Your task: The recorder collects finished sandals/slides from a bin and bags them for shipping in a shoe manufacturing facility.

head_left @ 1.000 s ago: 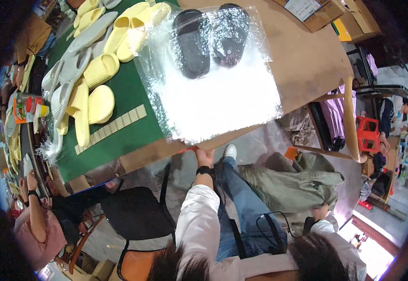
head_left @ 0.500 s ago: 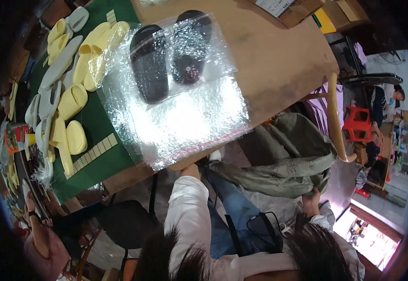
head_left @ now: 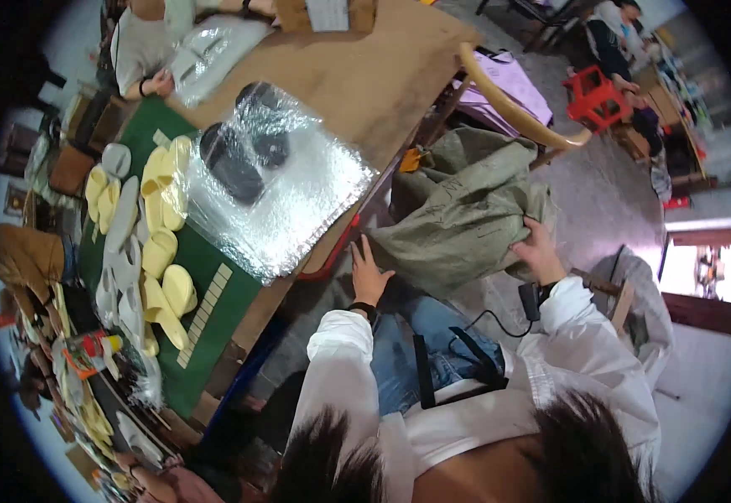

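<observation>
An olive-green woven sack point(head_left: 466, 214) hangs wide and creased beside the table's right edge. My right hand point(head_left: 540, 253) is closed on its right-hand edge, the thumb lying over the cloth. At the sack's left edge is my left hand point(head_left: 369, 275), fingers spread; whether the fingertips touch the cloth I cannot tell. Left of it, clear plastic bags point(head_left: 315, 210) lie on the table, with a pair of dark slippers point(head_left: 231, 163) in or under the shiny film.
Yellow slippers point(head_left: 160, 251) and grey slippers point(head_left: 122, 214) cover a green mat point(head_left: 206, 356) on the table. A curved wooden chair rail point(head_left: 512, 113) stands behind the sack, a red stool point(head_left: 593, 99) farther right. Across the table a person's hand point(head_left: 160, 82) touches clear plastic.
My view has swung to the right. The sack now hangs higher and wider between my hands. My left hand, earlier partly hidden at the table edge, now shows spread fingers by the sack.
</observation>
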`<state>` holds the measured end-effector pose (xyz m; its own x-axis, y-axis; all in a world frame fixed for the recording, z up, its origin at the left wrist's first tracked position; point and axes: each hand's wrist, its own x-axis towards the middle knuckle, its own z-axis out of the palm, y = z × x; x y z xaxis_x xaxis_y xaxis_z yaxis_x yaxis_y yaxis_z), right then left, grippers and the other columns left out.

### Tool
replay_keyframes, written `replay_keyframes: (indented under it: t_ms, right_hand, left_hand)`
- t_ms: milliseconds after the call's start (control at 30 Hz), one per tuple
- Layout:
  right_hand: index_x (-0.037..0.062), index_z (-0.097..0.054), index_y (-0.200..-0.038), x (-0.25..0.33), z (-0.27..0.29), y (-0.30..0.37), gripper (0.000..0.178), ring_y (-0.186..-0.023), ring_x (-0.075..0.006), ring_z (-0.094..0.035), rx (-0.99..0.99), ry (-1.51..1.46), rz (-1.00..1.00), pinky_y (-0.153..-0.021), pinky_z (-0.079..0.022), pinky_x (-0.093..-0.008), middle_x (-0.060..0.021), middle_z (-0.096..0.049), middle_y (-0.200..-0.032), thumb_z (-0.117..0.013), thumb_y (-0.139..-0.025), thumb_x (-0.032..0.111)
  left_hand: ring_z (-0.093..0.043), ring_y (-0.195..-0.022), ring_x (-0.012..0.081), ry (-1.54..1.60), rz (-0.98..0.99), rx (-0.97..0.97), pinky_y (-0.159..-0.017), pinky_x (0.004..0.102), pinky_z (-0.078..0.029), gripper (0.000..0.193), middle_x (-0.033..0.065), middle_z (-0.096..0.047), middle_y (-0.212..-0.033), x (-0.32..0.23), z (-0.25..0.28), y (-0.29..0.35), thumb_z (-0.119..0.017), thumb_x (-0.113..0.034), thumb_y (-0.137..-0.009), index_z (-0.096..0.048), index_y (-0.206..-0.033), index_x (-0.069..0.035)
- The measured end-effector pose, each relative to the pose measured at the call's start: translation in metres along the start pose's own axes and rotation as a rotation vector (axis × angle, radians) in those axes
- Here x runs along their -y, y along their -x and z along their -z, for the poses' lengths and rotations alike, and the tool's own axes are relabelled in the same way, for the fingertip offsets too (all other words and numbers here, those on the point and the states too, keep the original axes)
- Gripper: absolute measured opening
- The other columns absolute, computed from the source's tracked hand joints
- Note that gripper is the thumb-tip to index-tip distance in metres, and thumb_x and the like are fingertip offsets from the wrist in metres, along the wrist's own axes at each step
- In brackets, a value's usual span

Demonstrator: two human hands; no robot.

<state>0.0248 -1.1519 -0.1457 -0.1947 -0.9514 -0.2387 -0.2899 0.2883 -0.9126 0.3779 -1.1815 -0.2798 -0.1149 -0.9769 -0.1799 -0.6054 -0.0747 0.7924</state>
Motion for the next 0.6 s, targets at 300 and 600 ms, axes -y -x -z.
replay_keyframes:
  t_ms: [300, 600]
  right_hand:
    - [-0.0002, -0.041, -0.122, 0.059, 0.03, 0.017, 0.044, -0.113, -0.0266, -0.043, -0.093, -1.188, -0.093, -0.097, -0.032, -0.0366, -0.0127, -0.045, -0.124, -0.046, -0.088, 0.028]
    - [0.0019, -0.025, -0.133, 0.057, -0.026, 0.109, 0.084, -0.127, -0.0291, -0.026, 0.184, 0.178, 0.131, -0.103, -0.023, -0.0374, -0.018, -0.028, -0.136, -0.069, -0.071, 0.037]
  left_hand:
    - [-0.059, -0.086, 0.0304, -0.001, -0.319, 0.58, -0.075, 0.0326, -0.044, 0.031, 0.0165, -0.062, -0.092, -0.076, 0.005, 0.007, -0.05, -0.006, -0.074, -0.056, -0.104, 0.001]
    - [-0.051, -0.097, 0.0214, 0.611, 0.106, 0.449, -0.083, 0.0326, -0.04, 0.039, 0.0132, -0.055, -0.108, -0.173, -0.028, 0.005, -0.044, -0.024, -0.087, -0.047, -0.114, 0.004]
